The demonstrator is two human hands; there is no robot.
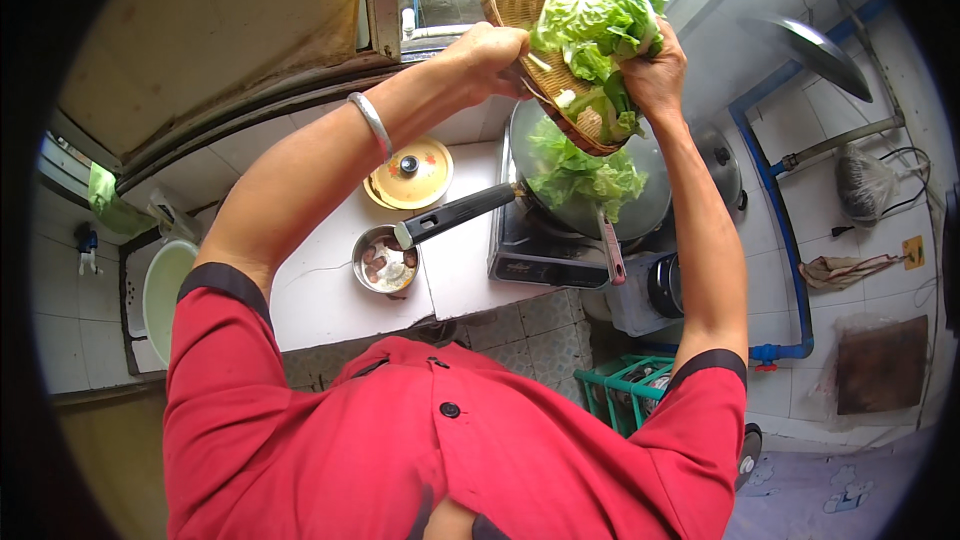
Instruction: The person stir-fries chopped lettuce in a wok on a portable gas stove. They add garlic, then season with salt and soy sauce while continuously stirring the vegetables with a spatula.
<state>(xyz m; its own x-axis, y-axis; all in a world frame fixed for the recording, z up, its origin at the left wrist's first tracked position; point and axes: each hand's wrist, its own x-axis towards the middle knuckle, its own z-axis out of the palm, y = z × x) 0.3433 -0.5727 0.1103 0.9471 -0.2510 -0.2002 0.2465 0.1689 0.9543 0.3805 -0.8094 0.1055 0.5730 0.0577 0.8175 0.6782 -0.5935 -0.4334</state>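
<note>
My left hand [491, 60] grips the near rim of a woven bamboo basket [517, 4], which is tilted over a wok. My right hand [656, 75] is closed on a bunch of leafy green lettuce [600, 15] at the basket's right side. Smaller leaf pieces lie low in the basket. Below it, more lettuce [562, 172] sits in the wok [645, 165] on a gas stove [525, 262]. The wok's black handle [465, 214] points left, and a utensil with a pinkish handle [611, 247] leans out over the near rim.
On the white counter [315, 307] are a yellow lidded pot [424, 172] and a steel bowl [367, 259] with brown pieces inside. A pale green basin [169, 292] stands left. Blue pipes [787, 255] run along the right wall, near a hanging lid [832, 64]. A green rack [611, 390] stands below.
</note>
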